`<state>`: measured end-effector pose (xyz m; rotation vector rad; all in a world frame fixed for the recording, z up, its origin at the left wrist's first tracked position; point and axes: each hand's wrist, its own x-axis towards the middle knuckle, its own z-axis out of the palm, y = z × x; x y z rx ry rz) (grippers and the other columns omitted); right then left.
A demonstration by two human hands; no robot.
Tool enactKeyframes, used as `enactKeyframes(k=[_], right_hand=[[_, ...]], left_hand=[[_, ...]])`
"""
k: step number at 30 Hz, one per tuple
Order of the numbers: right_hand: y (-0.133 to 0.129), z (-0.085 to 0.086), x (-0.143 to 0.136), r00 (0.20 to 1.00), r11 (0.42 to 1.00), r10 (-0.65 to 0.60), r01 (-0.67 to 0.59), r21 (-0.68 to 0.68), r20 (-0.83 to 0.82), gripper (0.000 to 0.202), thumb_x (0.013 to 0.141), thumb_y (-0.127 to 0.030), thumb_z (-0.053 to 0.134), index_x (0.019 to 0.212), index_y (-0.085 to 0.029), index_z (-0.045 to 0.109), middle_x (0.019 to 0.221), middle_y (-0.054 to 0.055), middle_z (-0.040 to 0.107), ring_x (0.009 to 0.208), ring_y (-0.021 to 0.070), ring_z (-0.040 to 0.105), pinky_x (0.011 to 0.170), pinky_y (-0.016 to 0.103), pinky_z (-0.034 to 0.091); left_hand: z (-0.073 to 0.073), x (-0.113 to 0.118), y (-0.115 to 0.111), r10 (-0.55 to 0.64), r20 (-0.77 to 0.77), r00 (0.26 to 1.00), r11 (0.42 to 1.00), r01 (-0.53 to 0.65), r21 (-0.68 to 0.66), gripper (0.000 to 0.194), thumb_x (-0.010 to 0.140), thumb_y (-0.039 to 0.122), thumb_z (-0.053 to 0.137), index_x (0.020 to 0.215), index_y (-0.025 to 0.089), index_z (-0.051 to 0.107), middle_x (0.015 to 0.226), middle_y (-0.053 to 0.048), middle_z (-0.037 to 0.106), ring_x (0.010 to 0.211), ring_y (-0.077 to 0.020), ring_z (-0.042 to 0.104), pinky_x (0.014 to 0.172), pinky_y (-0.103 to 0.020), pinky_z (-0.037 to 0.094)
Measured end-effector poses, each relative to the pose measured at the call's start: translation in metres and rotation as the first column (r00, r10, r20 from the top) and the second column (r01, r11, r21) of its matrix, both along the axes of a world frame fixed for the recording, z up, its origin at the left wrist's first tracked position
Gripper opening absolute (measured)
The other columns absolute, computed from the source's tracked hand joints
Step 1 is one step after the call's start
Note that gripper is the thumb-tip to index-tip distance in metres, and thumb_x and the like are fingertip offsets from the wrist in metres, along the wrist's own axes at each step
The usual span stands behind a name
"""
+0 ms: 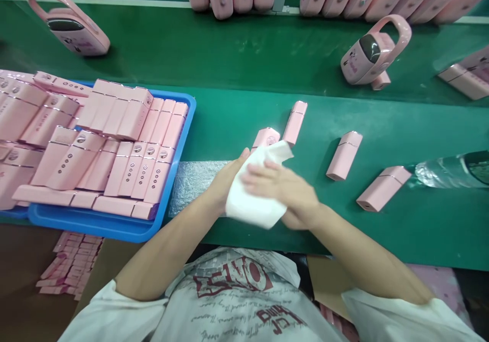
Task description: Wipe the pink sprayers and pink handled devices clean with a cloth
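A pink device [266, 138] shows its rounded end just beyond a white cloth [254, 194]. My left hand [228, 176] is at the near left of the device, partly behind the cloth, closed around its lower part. Across the cloth lies my right hand [282, 189], blurred by motion, its fingers pressed together on the cloth. One more pink device [295, 123] stands just behind them. Under and left of my left hand is a sheet of bubble wrap [194, 181] on the green table [225, 113].
On the left, a blue tray [187, 123] holds several pink devices. Two pink devices [344, 155] [383, 188] and a clear plastic bottle [451, 171] lie to the right. Pink handled units [376, 52] [76, 31] stand farther back, with several more on the shelf above.
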<state>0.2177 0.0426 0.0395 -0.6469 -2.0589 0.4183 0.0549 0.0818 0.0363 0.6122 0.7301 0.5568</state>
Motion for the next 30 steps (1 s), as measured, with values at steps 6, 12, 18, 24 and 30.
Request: enactKeyframes(k=[6, 12, 18, 24, 30], right_hand=[[0.027, -0.006, 0.019, 0.359, 0.512, -0.822, 0.123, -0.85, -0.443, 0.027, 0.086, -0.045, 0.062, 0.097, -0.02, 0.066, 0.1, 0.003, 0.075, 0.101, 0.0255, 0.071, 0.092, 0.046, 0.059], [0.027, 0.001, 0.009, 0.417, 0.437, -0.776, -0.186, -0.88, -0.474, 0.037, 0.072, -0.048, 0.076, 0.095, -0.02, 0.066, 0.093, 0.004, 0.075, 0.102, 0.0271, 0.07, 0.088, 0.043, 0.061], [0.019, 0.003, 0.002, 0.485, 0.417, -0.749, -0.183, -0.89, -0.451, 0.04, 0.068, -0.051, 0.08, 0.09, -0.021, 0.067, 0.089, 0.003, 0.075, 0.1, 0.026, 0.071, 0.088, 0.04, 0.059], [0.022, -0.002, 0.004, 0.57, 0.406, -0.676, -0.241, -0.882, -0.467, 0.043, 0.071, -0.056, 0.075, 0.091, -0.019, 0.066, 0.085, 0.004, 0.074, 0.087, 0.0252, 0.072, 0.078, 0.039, 0.061], [0.017, -0.005, -0.002, 0.697, 0.462, -0.568, -0.17, -0.87, -0.438, 0.048, 0.064, -0.053, 0.082, 0.093, -0.02, 0.065, 0.081, 0.0, 0.071, 0.073, 0.0159, 0.067, 0.067, 0.028, 0.057]], left_hand=[[0.013, -0.002, -0.001, -0.003, 0.273, 0.962, 0.997, -0.019, 0.08, 0.062, 0.084, 0.065, 0.06, 0.117, 0.012, 0.064, 0.064, 0.002, 0.058, 0.045, -0.0068, 0.051, 0.04, -0.017, 0.041], [0.01, -0.005, -0.001, -0.042, 0.302, 0.952, 0.998, 0.027, 0.052, 0.065, 0.084, 0.068, 0.056, 0.115, 0.011, 0.066, 0.066, 0.001, 0.057, 0.046, -0.0069, 0.053, 0.041, -0.016, 0.042], [0.015, -0.001, -0.002, -0.048, 0.28, 0.959, 0.998, 0.034, 0.054, 0.059, 0.088, 0.071, 0.044, 0.101, 0.015, 0.06, 0.064, 0.001, 0.057, 0.041, -0.0077, 0.05, 0.036, -0.016, 0.038], [0.012, 0.0, -0.002, -0.027, 0.33, 0.944, 1.0, 0.03, -0.003, 0.056, 0.097, 0.062, 0.031, 0.094, 0.014, 0.059, 0.071, -0.003, 0.063, 0.036, -0.0071, 0.051, 0.031, -0.016, 0.037], [0.013, 0.003, -0.001, -0.065, 0.17, 0.983, 0.978, 0.097, -0.186, 0.048, 0.103, 0.037, 0.026, 0.089, 0.009, 0.063, 0.062, -0.006, 0.064, 0.04, -0.0131, 0.062, 0.036, -0.019, 0.047]])
